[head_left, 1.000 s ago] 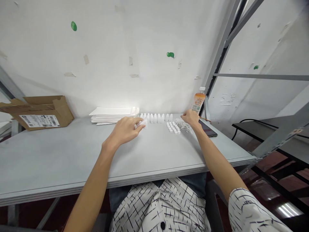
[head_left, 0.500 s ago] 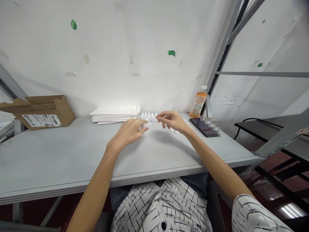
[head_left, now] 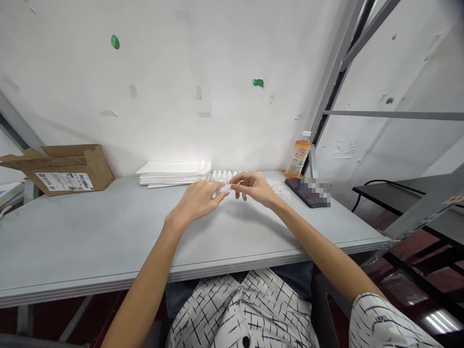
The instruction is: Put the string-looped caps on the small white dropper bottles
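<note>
My left hand pinches a small translucent white bottle between thumb and fingers, above the table. The bottle lies tilted, its right end toward my other hand. At that end the thumb and forefinger of my right hand are closed together. Whatever they grip is too small to make out. Just behind the hands stand several small white bottles in a row, partly hidden by my fingers. To the right of my right hand lies a loose pile of tiny white pieces.
A stack of white sheets or envelopes lies left of the bottles. An open cardboard box stands at the far left of the grey table. On the right are an orange drink bottle and a dark phone. A metal frame rises behind.
My hands have come together; the right fingers now meet the end of the small bottle in my left hand. The pile of white pieces shows more fully.
</note>
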Demonstrator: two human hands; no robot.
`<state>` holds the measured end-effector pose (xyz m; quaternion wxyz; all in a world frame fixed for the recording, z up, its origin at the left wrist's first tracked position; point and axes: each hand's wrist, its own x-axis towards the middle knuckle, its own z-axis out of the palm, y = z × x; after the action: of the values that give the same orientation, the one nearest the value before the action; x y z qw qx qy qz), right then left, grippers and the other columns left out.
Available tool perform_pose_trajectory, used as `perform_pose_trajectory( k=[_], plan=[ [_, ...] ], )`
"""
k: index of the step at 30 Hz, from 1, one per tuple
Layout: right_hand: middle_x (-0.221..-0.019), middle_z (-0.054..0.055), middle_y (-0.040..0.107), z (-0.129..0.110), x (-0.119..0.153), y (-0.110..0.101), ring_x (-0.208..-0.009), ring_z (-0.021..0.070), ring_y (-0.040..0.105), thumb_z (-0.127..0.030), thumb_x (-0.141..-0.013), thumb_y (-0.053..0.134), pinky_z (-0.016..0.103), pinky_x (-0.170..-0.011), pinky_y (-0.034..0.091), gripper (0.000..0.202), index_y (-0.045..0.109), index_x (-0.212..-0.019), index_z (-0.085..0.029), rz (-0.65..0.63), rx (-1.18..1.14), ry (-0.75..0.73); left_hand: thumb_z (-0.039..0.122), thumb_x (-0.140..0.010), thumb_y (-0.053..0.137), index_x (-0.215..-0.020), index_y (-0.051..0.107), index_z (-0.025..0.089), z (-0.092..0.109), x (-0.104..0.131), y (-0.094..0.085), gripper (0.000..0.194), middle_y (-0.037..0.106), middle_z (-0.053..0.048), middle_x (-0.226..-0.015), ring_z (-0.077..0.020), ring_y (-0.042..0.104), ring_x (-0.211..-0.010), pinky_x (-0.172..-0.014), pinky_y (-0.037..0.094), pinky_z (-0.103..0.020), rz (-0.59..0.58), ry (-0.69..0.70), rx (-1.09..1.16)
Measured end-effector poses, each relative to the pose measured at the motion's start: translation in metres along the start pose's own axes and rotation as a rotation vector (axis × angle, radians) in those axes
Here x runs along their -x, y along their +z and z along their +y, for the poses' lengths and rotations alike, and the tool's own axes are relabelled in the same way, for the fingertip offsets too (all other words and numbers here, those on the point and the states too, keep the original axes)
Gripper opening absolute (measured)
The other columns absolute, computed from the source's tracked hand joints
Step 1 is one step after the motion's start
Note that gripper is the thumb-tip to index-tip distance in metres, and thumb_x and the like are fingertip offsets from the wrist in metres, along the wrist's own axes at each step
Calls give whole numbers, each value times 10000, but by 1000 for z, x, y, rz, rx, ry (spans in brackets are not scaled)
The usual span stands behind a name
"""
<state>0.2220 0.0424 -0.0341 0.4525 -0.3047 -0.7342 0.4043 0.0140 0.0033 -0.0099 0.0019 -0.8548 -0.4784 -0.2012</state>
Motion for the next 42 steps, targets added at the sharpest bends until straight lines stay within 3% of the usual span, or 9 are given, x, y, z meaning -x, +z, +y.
perform_pose_trajectory(
  k=[4, 8, 10, 13, 21, 24, 28, 35, 42],
  plan=[
    [-638, -6, 621, -3, -3, -20, -526, 129, 597, -314, -752, 680, 244, -472, 451, 171, 670, -825, -160, 177, 172, -23, 460, -987, 426, -1125, 744, 200, -6, 0, -3, 433, 772, -68, -964, -236, 693, -831, -709, 470, -327, 9, -44, 4],
    [-741, 16, 688, 1, -3, -54, -630, 136, 611, -180, -715, 598, 264, -630, 458, 120, 696, -783, -162, 322, 686, -61, 476, -985, 416, -1107, 751, 213, -12, 2, -5, 443, 779, -57, -952, -252, 706, -883, -735, 473, -333, -16, -80, 8],
    [-731, 14, 698, 3, -2, -67, -650, 140, 605, -160, -710, 590, 266, -664, 439, 149, 721, -780, -164, 263, 861, -3, 487, -982, 413, -1107, 752, 213, -12, 2, -6, 454, 780, -56, -936, -257, 707, -901, -742, 472, -334, -33, -87, 9],
    [-738, 16, 712, 3, 0, -77, -656, 139, 595, -166, -719, 591, 251, -643, 415, 185, 753, -807, -164, 141, 934, 109, 497, -979, 411, -1093, 759, 213, -9, 2, -7, 463, 780, -53, -925, -259, 704, -907, -738, 468, -337, -64, -94, 12],
    [-660, 22, 695, -9, 6, -81, -517, 121, 592, -173, -720, 606, 217, -514, 415, 216, 765, -862, -139, -141, 853, 333, 497, -978, 415, -1024, 770, 222, -9, 1, -7, 451, 777, -42, -917, -251, 707, -851, -738, 468, -343, -82, -86, 39],
    [-654, 27, 695, -7, 6, -83, -482, 120, 593, -170, -714, 615, 212, -475, 416, 201, 757, -851, -133, -186, 865, 389, 491, -977, 420, -1029, 767, 226, -9, 1, -7, 440, 777, -40, -915, -254, 709, -863, -737, 468, -341, -86, -85, 39],
    [-676, 30, 704, -8, 7, -83, -497, 118, 595, -171, -715, 613, 216, -489, 428, 192, 756, -837, -132, -147, 845, 349, 484, -977, 424, -1043, 766, 224, -7, 2, -8, 434, 776, -43, -909, -246, 708, -858, -731, 467, -333, -86, -90, 38],
    [-794, 32, 744, 2, -6, -79, -680, 146, 639, -192, -767, 596, 246, -645, 451, 206, 768, -874, -154, 149, 896, 119, 464, -975, 426, -1033, 771, 220, -7, 2, -8, 426, 771, -46, -877, -236, 697, -838, -717, 457, -323, -76, -82, 29],
    [-957, 41, 773, 19, -45, -79, -915, 221, 683, -155, -775, 595, 274, -706, 434, 270, 780, -969, -193, 79, 1318, 218, 447, -974, 424, -996, 772, 218, -7, 2, -7, 417, 763, -41, -875, -219, 675, -810, -688, 441, -312, -62, -74, 45]
  ],
)
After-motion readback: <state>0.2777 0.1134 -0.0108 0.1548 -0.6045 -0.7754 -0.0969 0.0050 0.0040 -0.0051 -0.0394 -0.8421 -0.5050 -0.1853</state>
